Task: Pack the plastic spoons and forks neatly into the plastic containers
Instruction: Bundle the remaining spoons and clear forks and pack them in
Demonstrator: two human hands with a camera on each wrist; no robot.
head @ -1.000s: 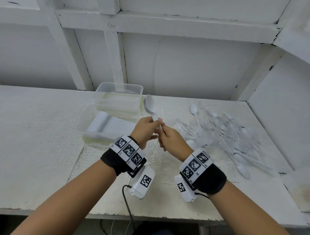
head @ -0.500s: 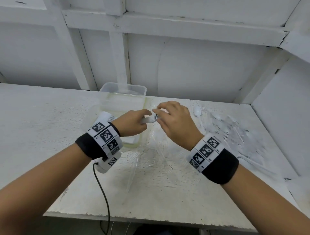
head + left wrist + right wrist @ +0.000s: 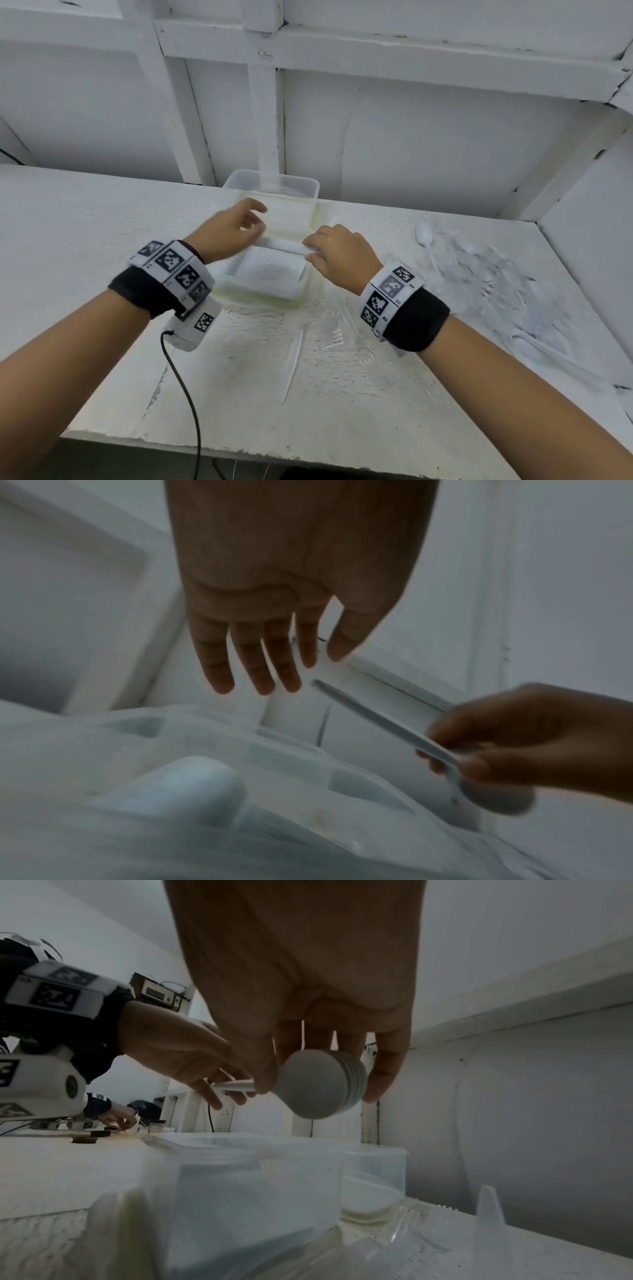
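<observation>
1. A nested stack of white plastic spoons point(image 3: 322, 1085) is pinched at the bowl end by the right hand point(image 3: 342, 262), thumb on one side and fingertips on the other, and is held just above the near clear plastic container point(image 3: 301, 291).
2. In the left wrist view the handles of that stack point(image 3: 383, 723) are seen reaching out toward the left hand point(image 3: 227, 233), with a small gap left between them and the fingers point(image 3: 253, 664).
3. The left hand's fingers are released: spread, nearly straight, and nothing is grasped by them.
4. The near container is seen already filled with a tight row of white cutlery point(image 3: 270, 270), packed side by side; whether these are spoons or forks cannot be told.
5. A second clear plastic container point(image 3: 274, 181) is set directly behind the first, against the white wall.
6. A loose pile of clear and white plastic spoons and forks point(image 3: 479, 270) is spread over the white worktop point(image 3: 85, 240) to the right, well apart from the containers.
7. A single clear plastic utensil point(image 3: 293, 363) is left lying on the worktop in front of the near container.
</observation>
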